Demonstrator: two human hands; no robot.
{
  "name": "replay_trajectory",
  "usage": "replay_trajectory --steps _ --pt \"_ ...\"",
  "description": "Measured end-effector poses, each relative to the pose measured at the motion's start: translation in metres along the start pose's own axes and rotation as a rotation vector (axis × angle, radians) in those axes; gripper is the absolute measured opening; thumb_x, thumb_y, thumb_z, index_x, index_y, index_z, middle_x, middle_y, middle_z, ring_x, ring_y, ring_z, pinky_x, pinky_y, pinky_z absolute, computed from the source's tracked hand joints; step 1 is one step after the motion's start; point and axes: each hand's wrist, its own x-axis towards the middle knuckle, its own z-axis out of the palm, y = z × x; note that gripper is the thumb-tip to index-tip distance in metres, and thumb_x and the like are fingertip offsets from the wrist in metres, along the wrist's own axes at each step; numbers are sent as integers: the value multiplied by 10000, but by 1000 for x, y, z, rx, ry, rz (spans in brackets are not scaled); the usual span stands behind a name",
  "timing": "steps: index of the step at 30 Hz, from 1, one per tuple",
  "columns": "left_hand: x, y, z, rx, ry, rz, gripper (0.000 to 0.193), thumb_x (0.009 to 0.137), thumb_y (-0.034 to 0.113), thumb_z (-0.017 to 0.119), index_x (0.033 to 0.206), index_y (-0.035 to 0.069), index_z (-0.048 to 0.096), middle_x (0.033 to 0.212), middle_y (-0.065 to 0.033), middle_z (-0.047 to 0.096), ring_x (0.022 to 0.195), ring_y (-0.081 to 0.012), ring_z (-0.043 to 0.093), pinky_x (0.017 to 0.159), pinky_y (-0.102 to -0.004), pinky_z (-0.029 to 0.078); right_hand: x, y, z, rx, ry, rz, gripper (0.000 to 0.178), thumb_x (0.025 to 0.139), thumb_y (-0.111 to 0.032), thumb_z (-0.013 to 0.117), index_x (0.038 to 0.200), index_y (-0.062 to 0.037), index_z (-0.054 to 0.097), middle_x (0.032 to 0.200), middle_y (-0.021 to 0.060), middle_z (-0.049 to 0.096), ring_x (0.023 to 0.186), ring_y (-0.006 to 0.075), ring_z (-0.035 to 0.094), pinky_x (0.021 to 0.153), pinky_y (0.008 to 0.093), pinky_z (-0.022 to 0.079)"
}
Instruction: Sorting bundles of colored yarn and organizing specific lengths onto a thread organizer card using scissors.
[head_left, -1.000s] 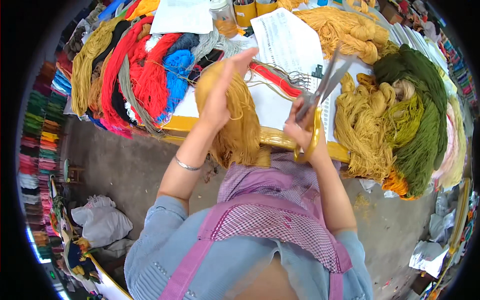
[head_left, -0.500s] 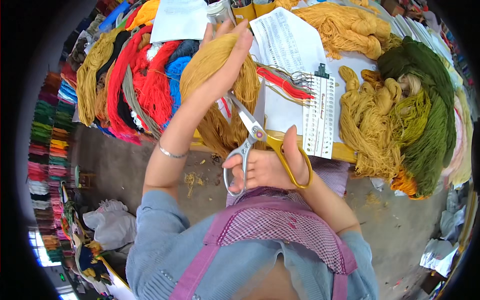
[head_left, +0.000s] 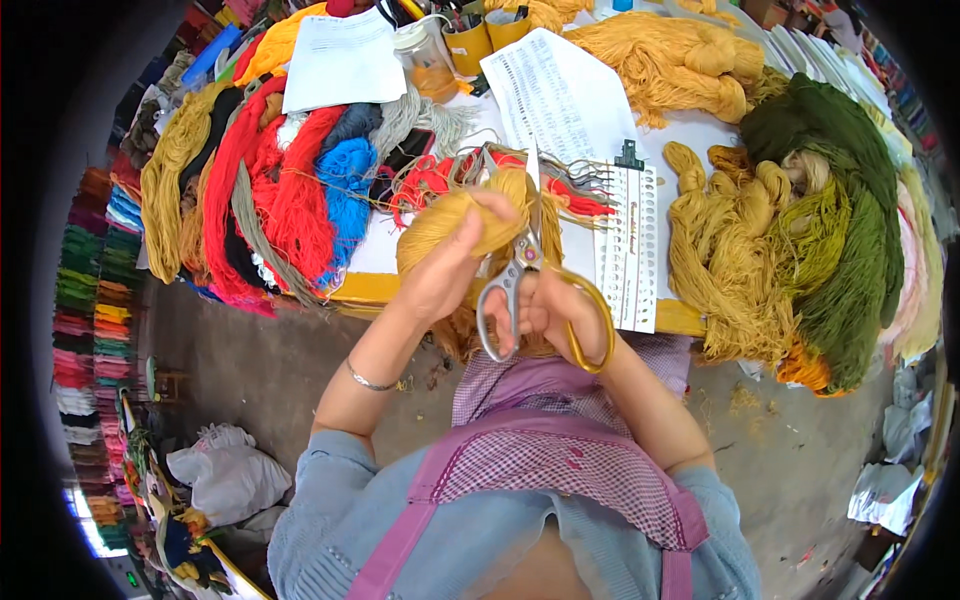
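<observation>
My left hand (head_left: 448, 262) is wrapped round a mustard-gold hank of yarn (head_left: 430, 222) at the table's front edge. In my right hand (head_left: 548, 302) are scissors (head_left: 526, 252) with one silver and one gold handle. My thumb is at the gold loop and my fingers at the silver one. The blades point up and away from me, just apart, against the right side of the hank; whether yarn lies between them I cannot tell. Right of the hank, red and grey threads (head_left: 580, 203) hang from a white punched card (head_left: 628, 260) with a dark binder clip (head_left: 628, 155).
Red skeins (head_left: 300, 190) and a blue skein (head_left: 347, 170) lie left on the table. Gold skeins (head_left: 740, 250) and a dark green skein (head_left: 850, 230) cover the right. Printed sheets (head_left: 560, 95), a glass jar (head_left: 425, 65) and pen holders (head_left: 468, 45) stand or lie behind.
My left hand has come down and nearer with the hank, its fingers now curled round it. The scissors have moved up to the hank, and their blades have drawn closer together.
</observation>
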Motion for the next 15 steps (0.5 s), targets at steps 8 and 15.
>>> replay_trajectory --steps 8,15 --pt "15 -3 15 -173 -102 -206 352 1017 320 445 1111 23 610 1208 -128 605 1152 -217 554 1027 -396 397 -29 8 -10 -156 120 136 532 977 -537 452 907 -23 572 740 41 577 586 139 565 572 272 482" --pt "17 -13 -1 190 -303 -232 487 975 388 522 1248 -16 541 1287 -157 569 1216 -214 515 1053 -358 376 -24 -3 -7 -126 126 100 673 952 -634 391 905 10 581 837 118 604 704 208 603 664 330 491"
